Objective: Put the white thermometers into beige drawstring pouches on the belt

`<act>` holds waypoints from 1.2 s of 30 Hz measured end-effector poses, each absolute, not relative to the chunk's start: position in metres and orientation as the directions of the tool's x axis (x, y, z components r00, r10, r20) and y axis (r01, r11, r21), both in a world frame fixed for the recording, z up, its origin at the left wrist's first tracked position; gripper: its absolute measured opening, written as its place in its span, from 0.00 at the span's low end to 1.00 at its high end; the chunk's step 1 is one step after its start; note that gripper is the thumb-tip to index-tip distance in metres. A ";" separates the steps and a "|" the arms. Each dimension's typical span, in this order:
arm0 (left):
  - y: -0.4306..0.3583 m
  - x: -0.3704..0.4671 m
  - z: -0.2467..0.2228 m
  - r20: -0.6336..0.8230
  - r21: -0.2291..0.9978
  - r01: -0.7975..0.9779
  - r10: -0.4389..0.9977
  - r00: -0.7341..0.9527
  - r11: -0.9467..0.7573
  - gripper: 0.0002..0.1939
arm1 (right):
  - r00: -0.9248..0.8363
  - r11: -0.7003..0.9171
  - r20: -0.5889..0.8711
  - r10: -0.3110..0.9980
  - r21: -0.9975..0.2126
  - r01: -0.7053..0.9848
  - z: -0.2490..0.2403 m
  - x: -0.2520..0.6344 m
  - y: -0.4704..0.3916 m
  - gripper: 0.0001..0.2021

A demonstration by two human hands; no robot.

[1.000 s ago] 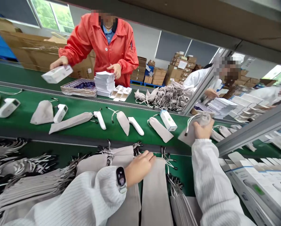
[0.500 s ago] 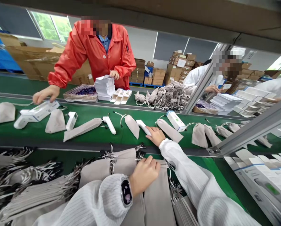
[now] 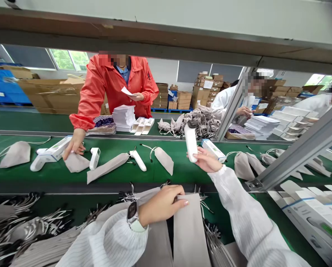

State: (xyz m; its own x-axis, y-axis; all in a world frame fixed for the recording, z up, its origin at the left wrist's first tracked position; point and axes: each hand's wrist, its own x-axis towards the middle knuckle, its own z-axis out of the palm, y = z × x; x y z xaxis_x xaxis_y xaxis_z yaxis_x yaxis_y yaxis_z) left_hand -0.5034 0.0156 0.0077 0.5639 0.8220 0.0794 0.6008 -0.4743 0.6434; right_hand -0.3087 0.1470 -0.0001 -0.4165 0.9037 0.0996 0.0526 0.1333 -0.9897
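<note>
My right hand [image 3: 207, 159] is raised over the green belt [image 3: 127, 176], its fingers closed round the lower end of a white infrared thermometer [image 3: 191, 142]. The thermometer stands nearly upright, its dark-ended head at the top. My left hand [image 3: 164, 204] pinches the upper edge of a flat grey drawstring pouch [image 3: 189, 233] that hangs toward me. Its fingertips are partly hidden behind the cloth. Below and to the left are stacks of similar pouches [image 3: 49, 248] with white cords. Another thermometer [image 3: 138, 160] and a single pouch [image 3: 163, 160] lie on the belt.
Across the belt, a co-worker's hand [image 3: 74, 145] in a red sleeve touches a pouch. White boxes [image 3: 316, 222] stand at the lower right. A slanting metal post [image 3: 296, 150] crosses the right side, and a shelf beam [image 3: 155, 40] runs overhead.
My right hand has lifted the thermometer off the belt and turned it upright. My left hand has shifted its hold on the pouch's top edge. The co-worker's hand has moved from box to pouch.
</note>
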 end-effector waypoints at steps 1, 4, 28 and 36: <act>0.016 -0.504 0.009 0.089 0.658 0.577 0.811 0.578 -0.484 0.08 | -0.413 0.120 0.138 0.900 -0.990 -0.069 0.012 -0.311 0.137 0.19; 0.016 -0.506 0.010 0.157 0.694 0.484 0.767 0.622 -0.534 0.06 | -0.328 0.102 0.231 0.916 -0.925 -0.367 0.038 -0.326 0.106 0.20; 0.020 -0.523 0.026 0.318 0.772 0.534 0.937 0.144 -0.345 0.11 | -0.330 0.623 0.529 0.782 -0.648 0.438 0.009 -0.340 0.084 0.26; -0.013 -0.517 0.055 0.080 0.976 -0.220 0.939 0.336 -0.004 0.16 | -0.524 0.379 0.288 0.801 -0.922 0.073 0.002 -0.329 0.101 0.37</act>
State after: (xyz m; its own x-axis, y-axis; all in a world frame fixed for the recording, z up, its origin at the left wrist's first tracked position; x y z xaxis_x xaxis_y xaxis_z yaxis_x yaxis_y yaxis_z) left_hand -0.5168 -0.0133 0.0554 0.3359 0.9385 0.0795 -0.2199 -0.0039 0.9755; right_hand -0.3295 0.1013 0.0022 -0.5242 0.8013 0.2883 0.0725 0.3793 -0.9224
